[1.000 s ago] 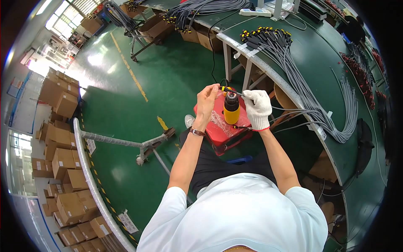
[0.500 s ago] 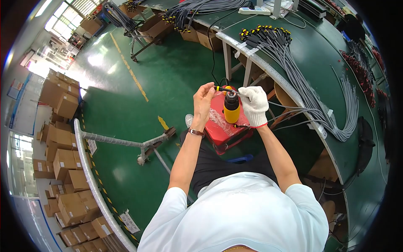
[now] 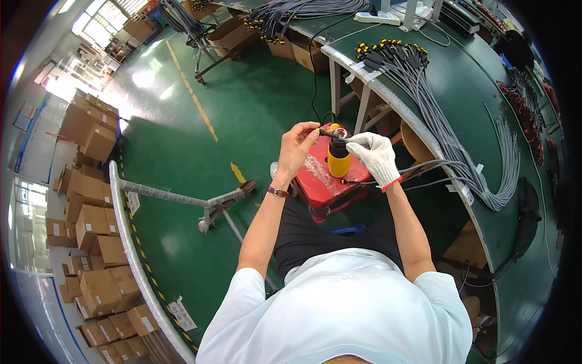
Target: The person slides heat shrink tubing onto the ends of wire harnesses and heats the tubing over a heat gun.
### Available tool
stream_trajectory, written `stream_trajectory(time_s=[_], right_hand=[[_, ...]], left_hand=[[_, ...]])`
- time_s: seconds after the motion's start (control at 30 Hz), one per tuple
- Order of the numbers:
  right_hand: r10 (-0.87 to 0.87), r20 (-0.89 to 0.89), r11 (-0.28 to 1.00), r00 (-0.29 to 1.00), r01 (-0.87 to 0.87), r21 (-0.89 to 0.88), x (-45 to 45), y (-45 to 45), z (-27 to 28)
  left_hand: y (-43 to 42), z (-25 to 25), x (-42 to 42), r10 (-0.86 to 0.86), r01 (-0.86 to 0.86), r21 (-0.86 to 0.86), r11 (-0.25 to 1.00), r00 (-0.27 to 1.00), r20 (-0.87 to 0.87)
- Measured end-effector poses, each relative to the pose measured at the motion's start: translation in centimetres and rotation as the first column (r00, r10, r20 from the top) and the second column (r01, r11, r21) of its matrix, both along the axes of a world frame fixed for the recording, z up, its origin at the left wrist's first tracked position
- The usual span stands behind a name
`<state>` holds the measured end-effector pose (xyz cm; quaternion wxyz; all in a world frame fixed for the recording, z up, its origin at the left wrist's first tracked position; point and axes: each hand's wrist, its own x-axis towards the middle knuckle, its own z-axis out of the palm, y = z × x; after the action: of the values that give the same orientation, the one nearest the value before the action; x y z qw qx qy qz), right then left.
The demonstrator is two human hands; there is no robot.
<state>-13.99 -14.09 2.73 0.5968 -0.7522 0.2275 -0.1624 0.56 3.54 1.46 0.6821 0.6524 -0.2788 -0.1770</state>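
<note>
My bare left hand (image 3: 295, 151) pinches one end of a dark cable (image 3: 331, 134), with a watch on that wrist. On the cable's other side, my right hand (image 3: 373, 156) grips it in a white knitted glove with a red cuff. The cable stretches between both hands, just over the black nozzle of a yellow heat gun (image 3: 339, 165). This heat gun stands nozzle up on a red stool (image 3: 315, 188) in front of my knees. Clear plastic film (image 3: 318, 171) lies on the stool. My fingers partly hide the cable's ends.
To my right runs a green-topped workbench (image 3: 467, 79) with a bundle of grey cables (image 3: 418, 103) with black and yellow ends. A grey metal frame (image 3: 206, 212) stands at my left. Cardboard boxes (image 3: 100, 288) are stacked beyond it. A black cord (image 3: 310, 76) hangs off the bench.
The view has shifted slightly. Both hands still hold the cable above the nozzle; my right hand's fingers have turned, now pointing more toward the left. Yellow on the connector is now less visible.
</note>
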Motion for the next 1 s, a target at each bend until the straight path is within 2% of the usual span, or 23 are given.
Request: stream_trajectory(time_s=[0.17,0.3,0.5,0.67,0.7,0.8,0.83,0.87,0.9,0.93,0.97,1.0], right_hand=[[0.058,-0.032,0.998,0.998,-0.058,-0.014,-0.1,-0.4,1.0],[0.093,-0.042,0.985,0.995,-0.098,-0.14,0.0,-0.7,1.3],[0.112,-0.013,0.97,0.994,-0.112,-0.217,0.2,-1.0,1.2],[0.075,0.004,0.962,0.997,-0.071,-0.264,0.2,-0.5,1.7],[0.074,-0.008,0.97,0.997,-0.074,-0.233,0.4,-0.4,1.5],[0.077,-0.057,0.993,0.995,-0.082,-0.085,0.9,-0.8,0.7],[0.086,-0.075,0.996,0.993,-0.087,0.0,1.0,-0.9,0.6],[0.095,-0.096,0.992,0.991,-0.087,0.089,0.9,-1.0,0.2],[0.107,-0.121,0.991,0.987,-0.097,0.088,0.9,-1.3,-0.3],[0.117,-0.118,0.976,0.986,-0.092,0.198,0.8,-1.3,-0.1],[0.131,-0.071,0.952,0.989,-0.106,0.289,0.5,-1.5,0.0],[0.142,-0.02,0.919,0.99,-0.125,0.373,0.0,-1.7,0.1]], left_hand=[[0.8,1.1,0.1,-0.091,0.085,0.064,0.994,0.989,0.115],[1.2,1.4,1.1,-0.189,0.163,0.183,0.97,0.972,0.138],[1.4,2.3,2.0,-0.286,0.292,0.231,0.928,0.956,-0.059],[1.0,2.5,2.5,-0.299,0.311,0.175,0.934,0.95,-0.094],[0.9,2.4,2.5,-0.299,0.309,0.159,0.938,0.95,-0.088],[-0.4,1.1,1.0,0.08,-0.078,-0.026,0.997,0.995,0.057],[-0.2,0.3,0.9,0.157,-0.157,-0.047,0.987,0.988,0.003],[-0.1,-1.3,0.2,0.164,-0.166,0.053,0.985,0.986,0.038],[0.2,-3.4,-0.6,0.165,-0.174,0.153,0.973,0.984,0.071],[0.5,-5.4,-1.5,0.162,-0.184,0.244,0.952,0.981,0.108],[0.5,-7.5,-3.5,0.022,-0.07,0.31,0.948,0.987,0.156],[-0.3,-8.4,-6.0,-0.039,-0.014,0.34,0.94,0.988,0.147]])
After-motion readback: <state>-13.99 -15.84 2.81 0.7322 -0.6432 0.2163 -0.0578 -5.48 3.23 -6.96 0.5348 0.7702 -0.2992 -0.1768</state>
